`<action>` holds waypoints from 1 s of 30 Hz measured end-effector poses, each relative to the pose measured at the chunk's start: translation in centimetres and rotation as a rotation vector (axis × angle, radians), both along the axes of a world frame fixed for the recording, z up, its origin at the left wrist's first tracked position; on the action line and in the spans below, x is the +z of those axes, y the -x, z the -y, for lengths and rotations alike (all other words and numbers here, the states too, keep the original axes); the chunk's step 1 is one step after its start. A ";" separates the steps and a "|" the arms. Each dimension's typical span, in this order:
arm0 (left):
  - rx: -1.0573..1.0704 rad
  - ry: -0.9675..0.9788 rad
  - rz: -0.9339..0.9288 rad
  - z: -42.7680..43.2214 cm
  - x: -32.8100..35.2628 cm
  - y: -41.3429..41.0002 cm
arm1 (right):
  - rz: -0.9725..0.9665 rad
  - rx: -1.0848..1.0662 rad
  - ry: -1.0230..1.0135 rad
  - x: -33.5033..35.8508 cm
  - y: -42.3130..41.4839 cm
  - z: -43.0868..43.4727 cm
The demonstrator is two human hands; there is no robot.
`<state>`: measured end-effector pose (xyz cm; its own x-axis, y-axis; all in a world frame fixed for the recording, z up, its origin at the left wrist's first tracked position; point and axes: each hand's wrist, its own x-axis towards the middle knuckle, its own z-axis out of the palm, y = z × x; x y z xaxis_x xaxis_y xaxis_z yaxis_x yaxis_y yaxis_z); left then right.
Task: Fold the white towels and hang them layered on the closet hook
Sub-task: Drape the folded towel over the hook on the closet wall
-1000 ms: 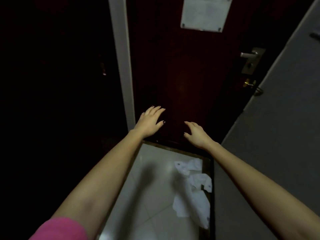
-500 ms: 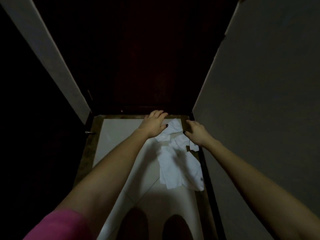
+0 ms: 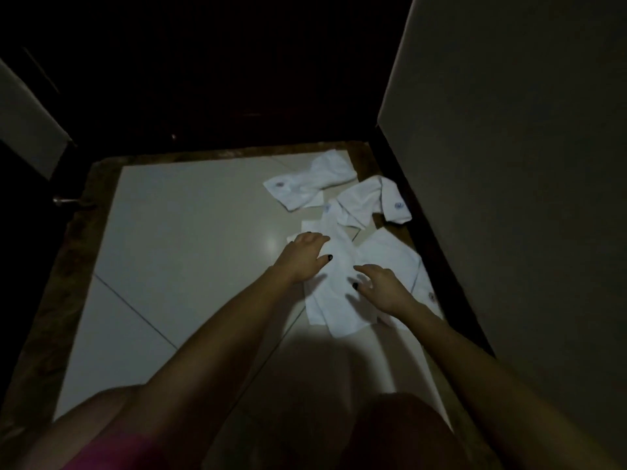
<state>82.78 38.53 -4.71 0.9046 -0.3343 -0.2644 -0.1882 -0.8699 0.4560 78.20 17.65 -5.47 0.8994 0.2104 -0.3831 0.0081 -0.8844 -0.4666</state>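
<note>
My left hand (image 3: 305, 257) and right hand (image 3: 383, 288) spread open over the centre-right white towel (image 3: 339, 310), probably limp and light; I would pinch its corners.

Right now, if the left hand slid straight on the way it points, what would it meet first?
Likely the crumpled towel by the wall; the left hand lies on the flat towel, and depth is unclear.

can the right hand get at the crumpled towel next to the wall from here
Probably yes: the right hand is over the flat towel, just short of the crumpled towel, and nothing stands between them.
</note>
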 end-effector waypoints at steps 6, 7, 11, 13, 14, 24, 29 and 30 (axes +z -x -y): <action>0.027 0.085 -0.109 1.2 -10.4 5.2 | 0.007 0.040 0.065 -9.4 5.3 -0.7; 0.008 0.080 -0.126 1.4 -11.6 5.7 | 0.033 0.064 0.112 -10.6 6.1 -0.8; 0.000 0.070 -0.015 1.3 -14.7 6.3 | 0.191 0.031 0.113 -13.7 7.7 -0.8; 0.014 0.110 0.030 1.2 -15.1 6.0 | 0.243 0.007 0.125 -14.2 7.4 -0.8; 0.006 0.119 0.033 1.2 -15.1 5.8 | 0.256 -0.004 0.133 -14.3 7.1 -0.8; -0.013 0.239 -0.136 0.5 -14.6 5.2 | 0.079 -0.420 -0.258 -12.2 4.6 -0.2; 0.133 0.578 -0.325 2.0 -8.7 4.6 | 0.068 -0.517 -0.472 -4.6 1.9 -0.6; 0.139 0.587 -0.330 2.0 -7.3 4.2 | 0.044 -0.506 -0.502 -3.1 1.2 -0.6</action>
